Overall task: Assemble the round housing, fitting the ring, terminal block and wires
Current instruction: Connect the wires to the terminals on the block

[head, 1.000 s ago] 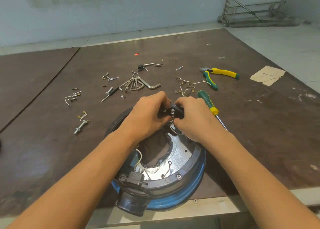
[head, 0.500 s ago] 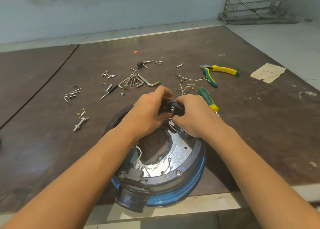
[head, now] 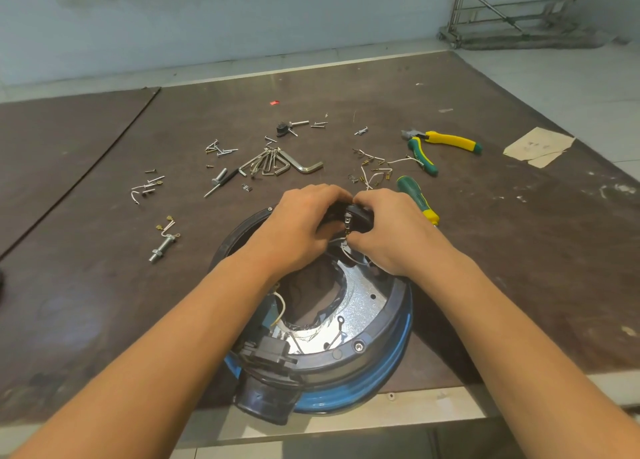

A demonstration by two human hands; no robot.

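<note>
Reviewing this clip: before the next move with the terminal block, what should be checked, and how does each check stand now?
1. Grip on block: left hand and right hand both hold it. Ok.
2. Block seated in housing: held over the far rim. Not ok.
3. Wires fixed in block: fingers hide the joint. Cannot tell.
4. Housing rests on table: ok.
5. Screwdriver at hand: lies beside the right hand. Ok.
</note>
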